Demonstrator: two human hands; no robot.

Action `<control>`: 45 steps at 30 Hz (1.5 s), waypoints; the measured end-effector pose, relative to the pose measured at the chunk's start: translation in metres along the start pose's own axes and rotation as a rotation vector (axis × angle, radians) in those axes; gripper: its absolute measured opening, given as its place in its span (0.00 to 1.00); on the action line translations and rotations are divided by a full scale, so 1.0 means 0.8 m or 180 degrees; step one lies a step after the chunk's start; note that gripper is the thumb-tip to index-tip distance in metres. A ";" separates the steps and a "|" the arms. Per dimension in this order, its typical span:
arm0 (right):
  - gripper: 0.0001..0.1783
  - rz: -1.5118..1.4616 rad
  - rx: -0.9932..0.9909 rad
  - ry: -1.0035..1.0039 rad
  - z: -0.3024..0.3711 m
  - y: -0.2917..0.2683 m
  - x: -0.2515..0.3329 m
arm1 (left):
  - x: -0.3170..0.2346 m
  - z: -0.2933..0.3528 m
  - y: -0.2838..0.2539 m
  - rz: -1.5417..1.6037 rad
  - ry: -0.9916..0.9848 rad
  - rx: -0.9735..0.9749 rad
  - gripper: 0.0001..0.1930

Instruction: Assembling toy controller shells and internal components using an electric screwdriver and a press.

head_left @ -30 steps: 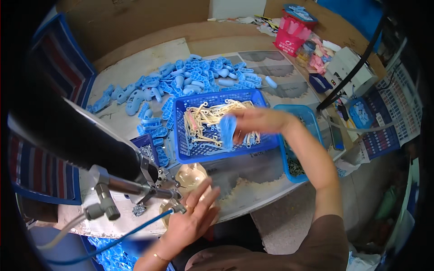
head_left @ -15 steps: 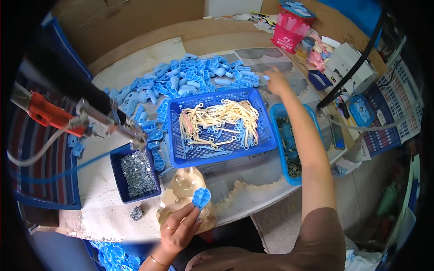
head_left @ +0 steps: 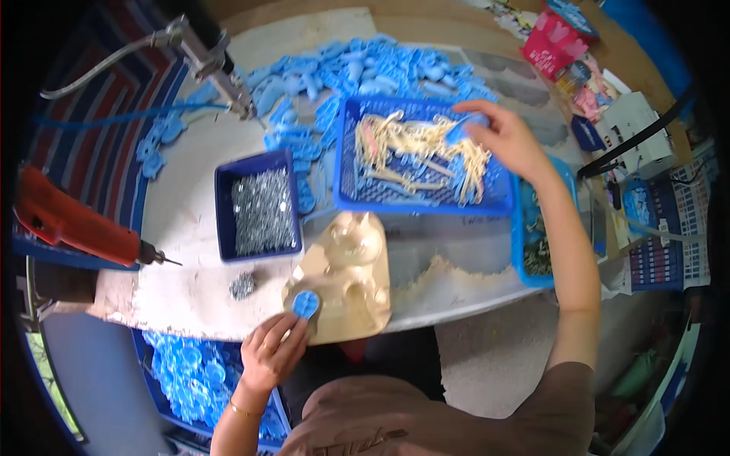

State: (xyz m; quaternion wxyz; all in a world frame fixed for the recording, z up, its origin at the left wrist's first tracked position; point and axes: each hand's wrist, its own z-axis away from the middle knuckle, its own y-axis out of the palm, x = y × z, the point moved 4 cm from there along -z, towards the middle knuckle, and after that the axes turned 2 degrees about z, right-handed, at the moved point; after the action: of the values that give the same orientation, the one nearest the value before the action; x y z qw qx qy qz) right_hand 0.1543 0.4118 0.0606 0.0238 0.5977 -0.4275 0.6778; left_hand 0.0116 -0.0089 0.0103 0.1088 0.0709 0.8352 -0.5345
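Observation:
My left hand (head_left: 272, 349) pinches a rounded blue plastic piece (head_left: 306, 304), its ribbed inner side facing up. It is held at the near left edge of a cream moulded fixture (head_left: 372, 266) with hollows in it. My right hand (head_left: 508, 140) grips another blue plastic piece (head_left: 467, 128), blurred by motion, over the right end of a blue mesh basket (head_left: 426, 206). In that basket lie many thin cream strips (head_left: 414, 140) with looped ends, mixed with some blue ones. A broad heap of blue plastic parts (head_left: 365, 64) spreads behind the basket.
A navy tray (head_left: 221, 216) of small metal screws stands left of the fixture, with a small screw cluster (head_left: 242, 286) before it. A red power screwdriver (head_left: 76, 216) hangs at the left. A light-blue tray (head_left: 520, 254) is at the right; a crate of blue parts (head_left: 190, 372) sits below the table edge.
My right hand has come back from the far right side of the heap to above the basket, carrying a blue piece. My left hand keeps its rounded piece by the fixture. The whole view has shifted.

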 end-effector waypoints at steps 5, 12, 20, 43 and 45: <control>0.11 -0.0198 0.1900 -0.0237 0.100 0.164 0.111 | 0.001 -0.007 0.009 -0.0015 -0.0005 0.0136 0.20; 0.14 0.0939 0.1168 -0.1689 0.138 0.223 0.092 | -0.002 0.002 0.012 0.0115 -0.0038 0.0236 0.21; 0.12 0.0331 0.1405 -0.0438 0.107 0.169 0.092 | 0.193 0.004 -0.043 -0.0047 -0.1366 -0.0972 0.04; 0.13 0.3813 -0.0229 -0.1977 -0.328 0.331 0.039 | 0.185 -0.036 -0.059 0.0397 -0.1822 -0.0623 0.03; 0.13 0.4234 -0.0704 -0.2456 -0.320 0.330 0.031 | 0.186 -0.027 -0.056 0.0471 -0.1817 -0.0769 0.03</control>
State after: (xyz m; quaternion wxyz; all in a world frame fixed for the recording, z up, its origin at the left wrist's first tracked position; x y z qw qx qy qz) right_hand -0.1982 0.3881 -0.0435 -0.4790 0.4033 -0.7395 0.2469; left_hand -0.1451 -0.0081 0.0200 0.3850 -0.0349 0.8209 -0.4204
